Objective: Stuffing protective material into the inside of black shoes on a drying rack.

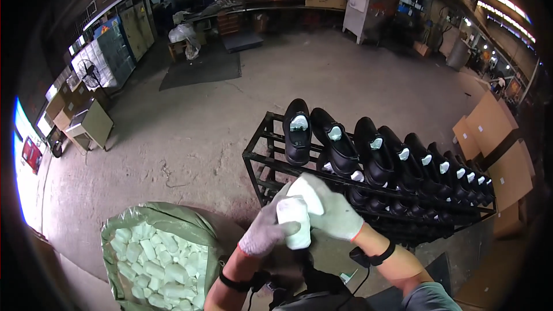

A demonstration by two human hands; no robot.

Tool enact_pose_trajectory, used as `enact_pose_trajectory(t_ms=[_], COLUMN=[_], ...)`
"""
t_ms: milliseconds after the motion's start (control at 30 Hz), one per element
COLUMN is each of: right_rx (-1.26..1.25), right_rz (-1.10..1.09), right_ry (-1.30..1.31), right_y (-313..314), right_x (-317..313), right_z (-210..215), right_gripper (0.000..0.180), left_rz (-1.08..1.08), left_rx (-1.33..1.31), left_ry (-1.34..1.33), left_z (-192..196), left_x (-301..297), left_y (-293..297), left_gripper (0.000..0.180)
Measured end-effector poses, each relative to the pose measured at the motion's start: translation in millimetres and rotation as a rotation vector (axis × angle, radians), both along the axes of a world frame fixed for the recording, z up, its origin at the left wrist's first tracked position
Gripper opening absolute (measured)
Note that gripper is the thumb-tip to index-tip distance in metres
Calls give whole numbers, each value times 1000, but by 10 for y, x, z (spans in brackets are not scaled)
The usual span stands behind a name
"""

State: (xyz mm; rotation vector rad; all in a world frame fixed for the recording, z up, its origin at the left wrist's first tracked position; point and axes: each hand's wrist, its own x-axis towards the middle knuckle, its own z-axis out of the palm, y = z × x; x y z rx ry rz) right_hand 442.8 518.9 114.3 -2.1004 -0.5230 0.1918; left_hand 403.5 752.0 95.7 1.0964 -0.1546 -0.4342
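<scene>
My left hand (264, 233), in a pale work glove, is closed around a white shoe-stuffing wad (295, 227) in front of my body. Just behind it, my gloved right hand (341, 217) grips a second white wad (310, 194). The two wads overlap and appear to touch; the fingers behind them are partly hidden. Beyond my hands, a black shoe (298, 147) stands on the near-left end of a black metal rack (253, 164), with white stuffing showing in its opening. More black shoes (344, 158) continue rightward in a row, also with white stuffing in them.
Lower left, an open green sack (190, 214) holds many similar white wads (152, 268). Lower shelves of the rack carry more shoes. Cardboard sheets (489, 126) stand at the right. A dark mat (201, 72) lies on the concrete floor (190, 115) farther off, near a fan (89, 73).
</scene>
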Motion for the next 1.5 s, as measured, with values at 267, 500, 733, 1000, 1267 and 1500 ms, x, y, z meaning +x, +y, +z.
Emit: enact_pose_trajectory(t_ms=[267,500,733,1000,1267,1500], right_rx=[749,-134,-20,-612,-729,-53], right_rz=[14,117,-393,-210,-83,71], right_ry=[366,-135,-705,-425,-528,-365], right_y=[-551,-461,222,524,192,-456], right_x=[525,718,2025,2191,2242,640], right_z=[-152,363,161,-263,-274,633], right_gripper=[88,78,60,30,38,84], left_rz=[88,81,350,368,395,528], left_rx=[-363,-87,469,620,318,544], left_ry=[7,-84,-336,-321,-179,-407], left_z=[-110,-85,-818,-906,-601,-10], left_x=[549,678,1229,1093,920,758], left_y=[-660,-550,-462,-476,-556,-1101], left_gripper=[71,67,90,76,55,69])
